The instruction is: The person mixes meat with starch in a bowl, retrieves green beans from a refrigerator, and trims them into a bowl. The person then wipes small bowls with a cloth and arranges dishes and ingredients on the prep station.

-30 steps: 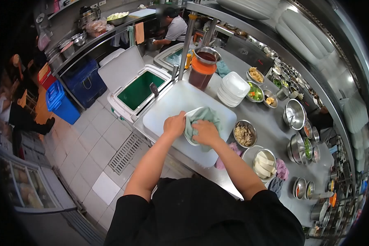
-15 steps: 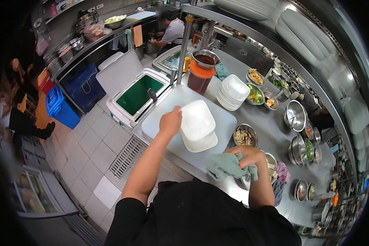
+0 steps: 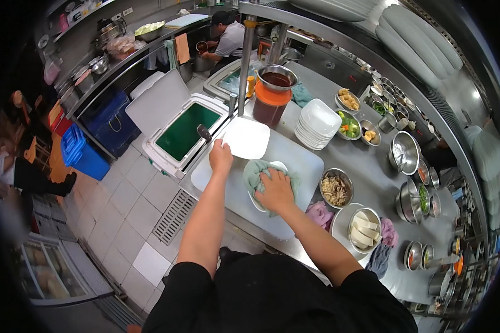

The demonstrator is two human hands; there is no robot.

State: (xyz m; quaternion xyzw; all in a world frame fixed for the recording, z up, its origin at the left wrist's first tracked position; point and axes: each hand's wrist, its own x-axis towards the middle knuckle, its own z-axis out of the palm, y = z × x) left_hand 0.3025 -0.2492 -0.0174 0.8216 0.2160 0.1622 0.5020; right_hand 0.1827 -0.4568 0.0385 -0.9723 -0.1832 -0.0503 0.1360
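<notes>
My left hand grips the near-left edge of a white square dish, tilted over the far part of the pale cutting board. My right hand presses a green cloth down into a second white dish on the board. The cloth and hand cover most of that second dish; only parts of its rim show. Beyond the board's far edge stands a stack of similar white dishes.
To the board's right are a steel bowl of sliced mushrooms and a bowl of white blocks. A red-brown container with an orange rim stands behind. An open cooler is at left. Overhead runs a shelf post.
My right hand has moved left with the green cloth, from beside the bowls into the lower dish. My left hand has shifted the upper dish left and away from the lower one.
</notes>
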